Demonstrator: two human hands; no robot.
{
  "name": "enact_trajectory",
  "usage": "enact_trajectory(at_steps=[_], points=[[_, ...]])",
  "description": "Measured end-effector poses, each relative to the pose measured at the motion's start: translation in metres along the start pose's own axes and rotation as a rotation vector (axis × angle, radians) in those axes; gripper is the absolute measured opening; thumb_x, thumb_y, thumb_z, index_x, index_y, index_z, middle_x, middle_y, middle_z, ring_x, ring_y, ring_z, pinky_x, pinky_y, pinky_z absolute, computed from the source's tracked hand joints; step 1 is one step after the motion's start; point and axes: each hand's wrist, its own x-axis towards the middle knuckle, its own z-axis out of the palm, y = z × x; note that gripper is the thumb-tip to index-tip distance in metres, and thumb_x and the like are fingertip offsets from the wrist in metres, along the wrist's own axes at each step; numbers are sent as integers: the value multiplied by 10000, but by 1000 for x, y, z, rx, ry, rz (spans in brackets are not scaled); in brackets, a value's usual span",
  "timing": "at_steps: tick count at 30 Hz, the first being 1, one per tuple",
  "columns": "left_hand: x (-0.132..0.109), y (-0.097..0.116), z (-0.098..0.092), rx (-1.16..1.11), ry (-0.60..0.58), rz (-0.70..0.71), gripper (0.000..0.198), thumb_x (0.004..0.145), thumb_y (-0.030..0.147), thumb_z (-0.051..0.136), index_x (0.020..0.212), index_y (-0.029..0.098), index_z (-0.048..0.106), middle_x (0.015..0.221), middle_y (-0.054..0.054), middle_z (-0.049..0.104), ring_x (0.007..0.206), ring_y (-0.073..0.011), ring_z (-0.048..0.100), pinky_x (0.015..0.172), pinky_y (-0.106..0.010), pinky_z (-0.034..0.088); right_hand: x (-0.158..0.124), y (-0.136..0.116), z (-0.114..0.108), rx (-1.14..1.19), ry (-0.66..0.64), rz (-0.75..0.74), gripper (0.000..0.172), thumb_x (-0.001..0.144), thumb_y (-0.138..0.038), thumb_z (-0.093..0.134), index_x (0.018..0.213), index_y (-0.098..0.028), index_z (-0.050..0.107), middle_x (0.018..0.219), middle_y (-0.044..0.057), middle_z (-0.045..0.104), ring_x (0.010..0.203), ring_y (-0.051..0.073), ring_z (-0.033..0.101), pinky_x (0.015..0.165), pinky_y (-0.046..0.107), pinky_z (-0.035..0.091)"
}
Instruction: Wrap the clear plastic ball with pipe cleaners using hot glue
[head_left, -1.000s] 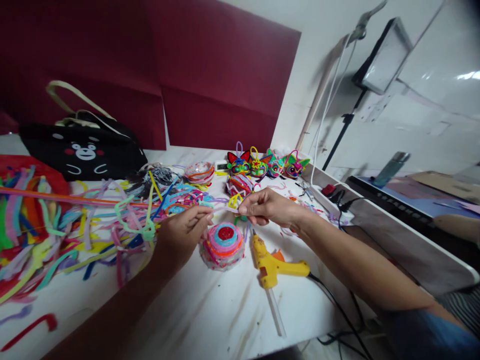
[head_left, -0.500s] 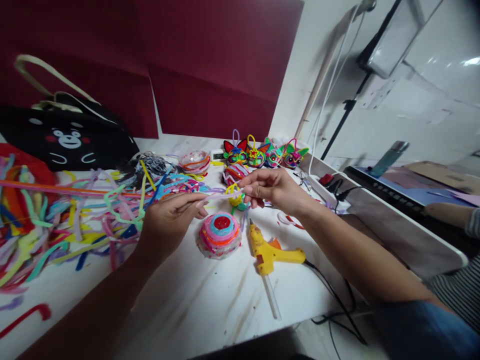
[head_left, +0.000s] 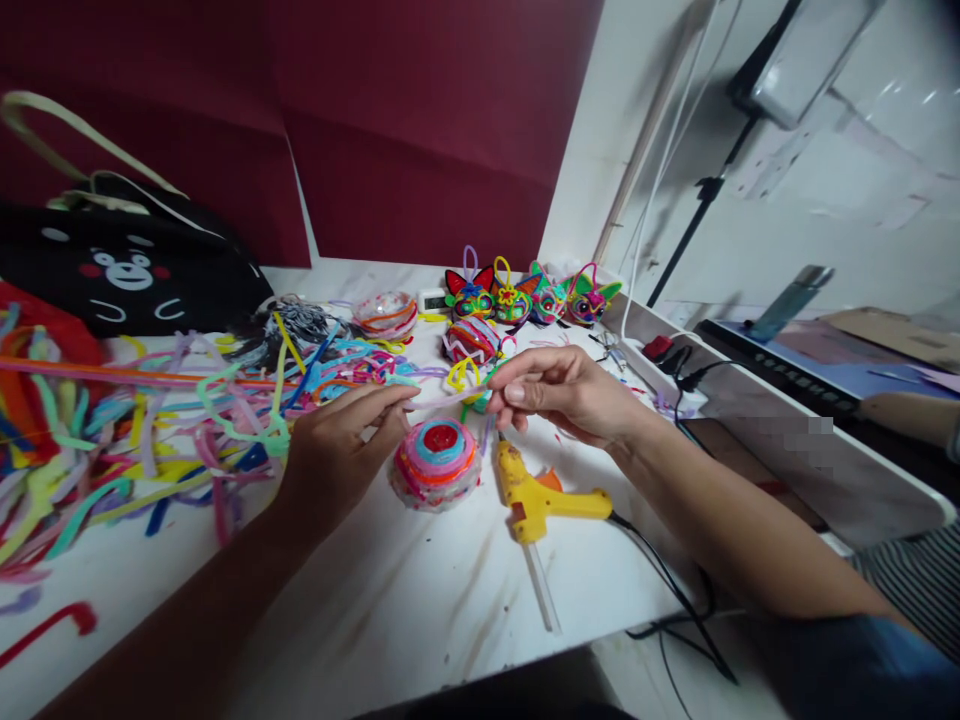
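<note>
A thin lilac pipe cleaner, stretched almost level just above a round striped dome. Pinched at one end by the left hand, palm down, fingers closed on it; pinched at the other end by the right hand, thumb against forefinger. Beside the dome, a yellow glue gun on the white table. To the left, a pile of coloured stems; further back, four cat faces, a black bag, a dark red board.

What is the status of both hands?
Left hand and right hand pinch a pale pipe cleaner between them. Striped dome below. Glue gun beside, untouched.
</note>
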Motion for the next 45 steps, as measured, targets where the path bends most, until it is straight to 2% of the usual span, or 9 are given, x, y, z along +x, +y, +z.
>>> enact_trajectory(at_steps=[8, 12, 17, 20, 25, 29, 34, 40, 45], points=[[-2, -2, 9, -126, -139, -113, 409, 967, 447, 519, 1231, 190, 696, 1174, -121, 761, 997, -276, 739, 915, -393, 578, -9, 1, 1, -70, -10, -199, 164, 895, -264, 805, 1048, -205, 815, 970, 47, 834, 892, 189, 809, 673, 246, 654], [-1, -6, 8, -193, -337, -238, 670, 924, 643, 527, 1396, 172, 584, 1367, -163, 669, 1168, -351, 684, 1028, -486, 545, -22, -9, -4, -402, 156, -397, 149, 953, -294, 741, 1064, -222, 812, 966, 36, 812, 867, 166, 774, 695, 265, 631], [2, -27, -4, -309, -596, -261, 713, 892, 700, 574, 1487, 308, 543, 1597, -74, 518, 1461, -377, 479, 1165, -483, 459, -33, -9, -14, -744, 264, -649, 133, 986, -298, 697, 961, -208, 791, 1032, 61, 765, 1051, 198, 710, 962, 353, 560], [4, -37, -9, -286, -761, -251, 908, 795, 647, 755, 1578, 330, 424, 1671, -80, 415, 1495, -373, 442, 1180, -467, 445, -37, 1, -20, -736, 240, -544, 177, 1031, -323, 624, 1007, -191, 739, 932, 49, 756, 928, 183, 729, 862, 323, 578], [8, -46, -8, -237, -837, -194, 994, 720, 589, 854, 1580, 321, 434, 1662, -84, 435, 1508, -367, 427, 1229, -448, 373, -41, 12, -28, -919, 149, -490, 174, 1041, -254, 565, 1070, -179, 719, 813, 16, 713, 591, 104, 635, 586, 217, 511], [10, -51, -5, -221, -878, -198, 1075, 693, 573, 870, 1608, 282, 388, 1678, -93, 408, 1514, -368, 414, 1242, -435, 349, -41, 11, -41, -1265, -19, -345, 230, 999, -145, 535, 1067, -170, 754, 918, 82, 787, 751, 160, 717, 681, 250, 509], [10, -50, 4, -198, -861, -184, 1144, 574, 452, 919, 1586, 213, 443, 1667, -115, 422, 1529, -420, 368, 1274, -459, 281, -41, 18, -65, -1451, -104, -46, 298, 959, -62, 510, 1064, -151, 774, 737, 50, 764, 643, 166, 706, 624, 246, 473], [4, -59, 16, -228, -864, -184, 1234, 519, 471, 926, 1611, 239, 401, 1678, -101, 401, 1546, -454, 311, 1265, -488, 305, -49, 22, -73, -1535, 0, -50, 364, 929, 7, 497, 1109, -146, 774, 1094, 149, 779, 975, 244, 735, 855, 335, 535], [-1, -67, 26, -197, -806, -116, 1207, 509, 448, 899, 1599, 247, 420, 1651, -89, 454, 1504, -454, 396, 1255, -493, 323, -75, 12, -49, -1545, 27, -73, 290, 915, -42, 543, 1095, -124, 755, 1050, 158, 751, 986, 263, 710, 901, 385, 548]])
